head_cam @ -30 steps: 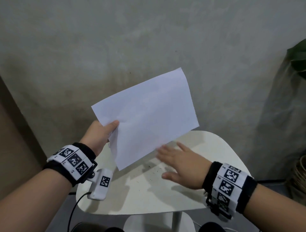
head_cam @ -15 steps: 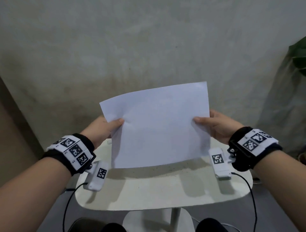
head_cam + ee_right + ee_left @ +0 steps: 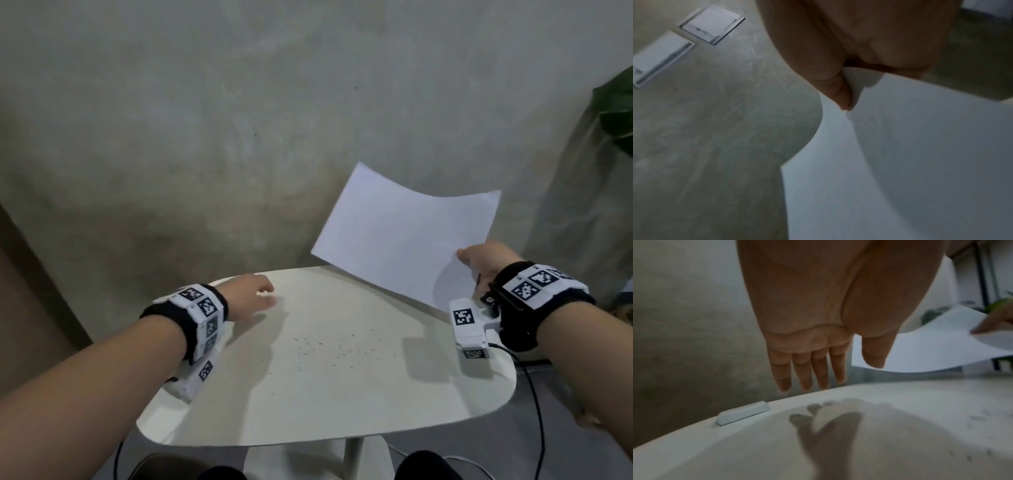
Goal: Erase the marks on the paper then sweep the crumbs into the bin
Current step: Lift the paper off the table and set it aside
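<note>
A blank white sheet of paper [image 3: 404,236] is held in the air past the table's far right edge. My right hand [image 3: 479,260] pinches its near right corner, thumb on top; in the right wrist view the paper [image 3: 910,162] curves below the thumb. Dark eraser crumbs [image 3: 335,349] lie scattered over the middle of the white table [image 3: 376,404]. My left hand [image 3: 250,298] hovers over the table's far left part with straight fingers [image 3: 803,374] and holds nothing. A white eraser [image 3: 743,413] lies at the table's far left edge, just beyond those fingers. No bin is in view.
A grey concrete wall [image 3: 239,137] stands close behind the table. A green plant [image 3: 616,109] is at the far right. Cables [image 3: 534,404] hang off the table's right side. Two white wall plates [image 3: 684,37] show in the right wrist view.
My left hand let go of the paper and dropped to the table's far left. My right hand carried the sheet off to the right, uncovering the crumbs.
</note>
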`<action>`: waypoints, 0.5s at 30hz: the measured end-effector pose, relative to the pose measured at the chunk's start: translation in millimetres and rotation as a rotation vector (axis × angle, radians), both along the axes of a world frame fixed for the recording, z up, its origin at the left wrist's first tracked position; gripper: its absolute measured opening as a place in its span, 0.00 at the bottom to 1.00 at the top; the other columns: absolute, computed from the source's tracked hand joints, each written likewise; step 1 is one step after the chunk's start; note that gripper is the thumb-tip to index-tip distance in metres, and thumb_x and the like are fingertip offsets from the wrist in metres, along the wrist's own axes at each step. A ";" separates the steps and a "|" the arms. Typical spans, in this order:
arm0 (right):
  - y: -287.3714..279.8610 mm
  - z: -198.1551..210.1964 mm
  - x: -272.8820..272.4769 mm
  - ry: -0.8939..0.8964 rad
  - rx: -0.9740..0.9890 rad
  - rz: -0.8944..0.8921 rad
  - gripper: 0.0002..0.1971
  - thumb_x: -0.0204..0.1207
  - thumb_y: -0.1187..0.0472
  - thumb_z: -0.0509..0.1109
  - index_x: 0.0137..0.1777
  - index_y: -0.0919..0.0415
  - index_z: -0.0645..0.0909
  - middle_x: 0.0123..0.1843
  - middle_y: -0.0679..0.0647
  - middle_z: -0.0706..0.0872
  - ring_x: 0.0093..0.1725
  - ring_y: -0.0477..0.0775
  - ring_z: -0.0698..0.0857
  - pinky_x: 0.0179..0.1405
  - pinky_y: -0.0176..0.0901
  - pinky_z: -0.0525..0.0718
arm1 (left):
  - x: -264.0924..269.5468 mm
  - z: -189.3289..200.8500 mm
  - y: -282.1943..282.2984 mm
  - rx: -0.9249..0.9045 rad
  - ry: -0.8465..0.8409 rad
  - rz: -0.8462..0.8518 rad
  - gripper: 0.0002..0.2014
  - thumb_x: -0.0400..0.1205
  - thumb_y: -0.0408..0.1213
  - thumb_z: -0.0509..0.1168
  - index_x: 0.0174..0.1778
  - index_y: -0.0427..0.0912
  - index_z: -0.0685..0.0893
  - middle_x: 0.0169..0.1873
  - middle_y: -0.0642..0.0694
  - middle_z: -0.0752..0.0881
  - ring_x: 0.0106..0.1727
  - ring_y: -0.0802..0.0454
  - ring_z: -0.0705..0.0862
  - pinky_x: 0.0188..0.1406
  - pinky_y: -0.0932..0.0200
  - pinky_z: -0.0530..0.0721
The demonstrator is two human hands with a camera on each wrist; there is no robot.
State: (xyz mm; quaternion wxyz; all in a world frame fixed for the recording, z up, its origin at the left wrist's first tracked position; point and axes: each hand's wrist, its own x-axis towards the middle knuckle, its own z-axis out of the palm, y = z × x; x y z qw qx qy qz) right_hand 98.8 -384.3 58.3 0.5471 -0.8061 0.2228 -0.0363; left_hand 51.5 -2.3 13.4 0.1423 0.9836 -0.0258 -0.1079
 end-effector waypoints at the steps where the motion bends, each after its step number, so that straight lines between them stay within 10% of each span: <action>1: 1.4 4.9 -2.2 0.073 -0.119 0.002 0.16 0.85 0.64 0.59 0.70 0.68 0.75 0.61 0.64 0.83 0.62 0.63 0.82 0.60 0.47 0.78 | 4.0 -5.5 -7.4 0.112 0.057 -0.042 0.27 0.86 0.56 0.58 0.76 0.43 0.73 0.74 0.44 0.76 0.73 0.47 0.75 0.70 0.56 0.71; 4: 14.3 10.1 -19.9 0.208 -0.854 0.199 0.18 0.84 0.66 0.58 0.72 0.65 0.75 0.72 0.58 0.79 0.71 0.59 0.79 0.64 0.39 0.76 | 12.8 -19.6 -35.2 0.280 0.150 -0.108 0.44 0.78 0.72 0.48 0.80 0.40 0.66 0.81 0.39 0.66 0.80 0.43 0.67 0.77 0.47 0.65; 8: 1.6 -2.3 -3.4 0.125 -0.258 0.049 0.10 0.84 0.70 0.55 0.58 0.61 0.75 0.54 0.60 0.79 0.57 0.61 0.77 0.53 0.42 0.74 | 10.5 -23.2 -81.9 0.297 0.125 -0.140 0.48 0.80 0.72 0.49 0.86 0.38 0.50 0.86 0.39 0.50 0.86 0.44 0.54 0.81 0.44 0.56; 11: -5.1 -19.4 11.0 0.005 -0.290 -0.027 0.19 0.81 0.72 0.59 0.72 0.69 0.67 0.59 0.65 0.80 0.56 0.62 0.77 0.56 0.50 0.74 | -4.1 -17.5 -108.6 0.291 0.152 -0.197 0.51 0.79 0.73 0.48 0.87 0.40 0.41 0.87 0.41 0.40 0.87 0.44 0.45 0.83 0.43 0.50; 15: -1.4 -25.0 7.0 0.146 -0.427 0.089 0.35 0.83 0.63 0.59 0.84 0.51 0.45 0.55 0.63 0.73 0.51 0.61 0.75 0.51 0.53 0.75 | -32.9 -3.6 -128.5 0.287 0.229 -0.499 0.44 0.84 0.68 0.47 0.87 0.44 0.40 0.86 0.45 0.37 0.87 0.49 0.41 0.85 0.43 0.47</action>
